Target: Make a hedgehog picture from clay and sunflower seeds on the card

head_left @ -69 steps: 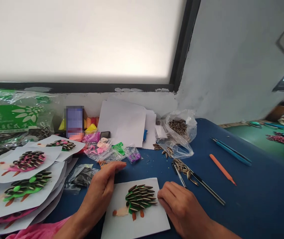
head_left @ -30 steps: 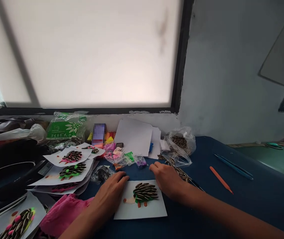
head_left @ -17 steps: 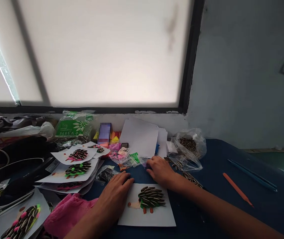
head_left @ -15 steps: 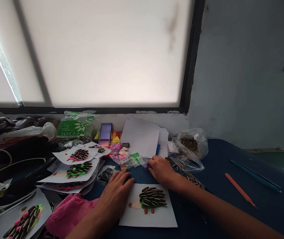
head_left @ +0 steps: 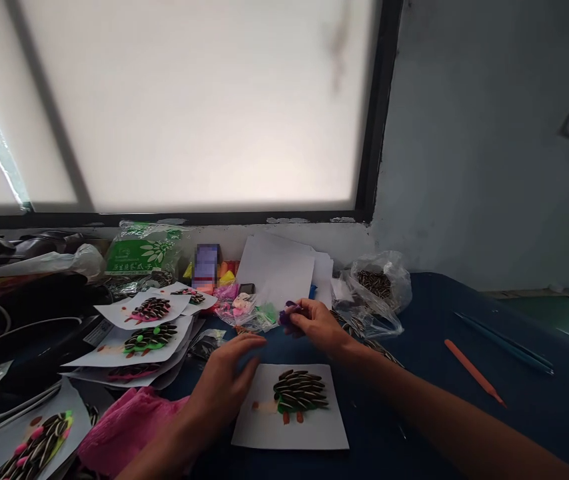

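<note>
My right hand (head_left: 317, 325) pinches a small packet of purple clay (head_left: 289, 313) above the table, just beyond a white card. On that card (head_left: 254, 432) is a hedgehog picture (head_left: 300, 393) with a green clay body, sunflower-seed spines, a pale snout and two brown feet. My left hand (head_left: 232, 373) hovers by the card's left edge, fingers bent and apart, with nothing seen in it. Small bags of coloured clay (head_left: 244, 303) lie beyond the hands.
Finished hedgehog cards (head_left: 147, 340) are stacked at left, near a pink cloth (head_left: 127, 427). White paper sheets (head_left: 277, 267) lean at the back. A plastic bag of sunflower seeds (head_left: 377, 283) stands right of them. An orange clay tool (head_left: 474, 372) and blue tweezers (head_left: 504, 343) lie at right.
My right hand has picked up the purple clay packet and raised it off the table. My left hand has lifted and its fingers have curled. The view has shifted slightly.
</note>
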`<state>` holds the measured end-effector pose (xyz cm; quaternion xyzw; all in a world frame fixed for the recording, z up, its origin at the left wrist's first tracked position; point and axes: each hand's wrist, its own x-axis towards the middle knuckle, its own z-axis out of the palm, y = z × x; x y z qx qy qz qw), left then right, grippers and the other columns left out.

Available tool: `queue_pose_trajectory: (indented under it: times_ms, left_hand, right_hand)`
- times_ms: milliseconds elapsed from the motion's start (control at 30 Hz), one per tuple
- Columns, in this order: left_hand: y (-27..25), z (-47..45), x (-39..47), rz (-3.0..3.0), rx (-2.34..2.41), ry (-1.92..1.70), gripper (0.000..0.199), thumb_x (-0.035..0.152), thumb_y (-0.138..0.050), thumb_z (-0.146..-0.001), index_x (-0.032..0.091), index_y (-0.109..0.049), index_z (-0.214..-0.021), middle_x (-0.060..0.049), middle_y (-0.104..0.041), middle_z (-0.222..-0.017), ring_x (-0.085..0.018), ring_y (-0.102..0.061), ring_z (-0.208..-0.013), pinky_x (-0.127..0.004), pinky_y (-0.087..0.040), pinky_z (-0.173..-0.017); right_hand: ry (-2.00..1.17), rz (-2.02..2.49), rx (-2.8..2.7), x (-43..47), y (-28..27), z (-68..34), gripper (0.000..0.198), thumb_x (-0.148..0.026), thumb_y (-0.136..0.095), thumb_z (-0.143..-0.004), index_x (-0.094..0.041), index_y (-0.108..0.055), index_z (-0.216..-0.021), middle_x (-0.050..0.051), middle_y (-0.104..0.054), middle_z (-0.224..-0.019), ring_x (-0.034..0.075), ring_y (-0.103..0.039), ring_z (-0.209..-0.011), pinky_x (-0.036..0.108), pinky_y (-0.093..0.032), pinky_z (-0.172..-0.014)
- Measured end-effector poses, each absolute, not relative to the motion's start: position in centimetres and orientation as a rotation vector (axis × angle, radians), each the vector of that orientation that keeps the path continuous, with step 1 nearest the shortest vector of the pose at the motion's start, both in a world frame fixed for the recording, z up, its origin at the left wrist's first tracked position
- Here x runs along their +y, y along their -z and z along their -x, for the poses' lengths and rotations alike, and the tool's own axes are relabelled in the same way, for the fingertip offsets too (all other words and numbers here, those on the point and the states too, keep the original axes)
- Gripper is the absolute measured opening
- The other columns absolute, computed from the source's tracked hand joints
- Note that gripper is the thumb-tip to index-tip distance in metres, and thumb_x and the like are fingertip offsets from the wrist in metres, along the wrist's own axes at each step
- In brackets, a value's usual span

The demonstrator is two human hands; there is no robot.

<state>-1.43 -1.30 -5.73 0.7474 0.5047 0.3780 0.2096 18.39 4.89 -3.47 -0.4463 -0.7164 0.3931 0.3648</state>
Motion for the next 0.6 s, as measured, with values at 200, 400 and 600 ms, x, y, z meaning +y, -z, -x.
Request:
queue_pose_trajectory:
  times_ms: [200,400,600]
  left_hand:
    - [3.3,-0.2,-0.1,-1.268,0.992,-1.12,0.049,0.052,-0.076,-0.071,0.014,-0.072,-0.1,-0.012,-0.074,-0.106,-0.028,-0.067,-0.105,-0.042,-0.05,-0.097]
    - [2.8,-0.4,1.8,-1.138,0.98,-1.272,0.046,0.051,-0.088,-0.054,0.013,-0.069,-0.073,-0.007,-0.076,-0.083,-0.02,-0.07,-0.078,-0.035,-0.056,-0.079]
    - [2.9,-0.7,2.7,-1.335,1.01,-1.069,0.041,0.047,-0.084,-0.057,0.014,-0.063,-0.07,-0.005,-0.073,-0.072,-0.016,-0.066,-0.062,-0.028,-0.053,-0.059]
  right_hand:
    - [-1.267,0.897,-1.716,2.9,3.0,-17.0,0.013,-0.027,-0.055,-0.089,-0.015,-0.062,-0.091,0.005,-0.069,-0.092,0.016,-0.066,-0.09,0.031,-0.051,-0.086]
    - [-1.186,0.962,-1.659,3.0,2.3,-17.4,0.017,-0.015,-0.056,-0.086,-0.013,-0.064,-0.1,0.008,-0.067,-0.102,0.019,-0.062,-0.1,0.035,-0.046,-0.095]
    - [-0.816,0.939,-1.759,3.8,1.4,-18.5,0.026,-0.026,-0.061,-0.087,-0.017,-0.063,-0.111,0.008,-0.063,-0.112,0.019,-0.06,-0.096,0.034,-0.049,-0.081]
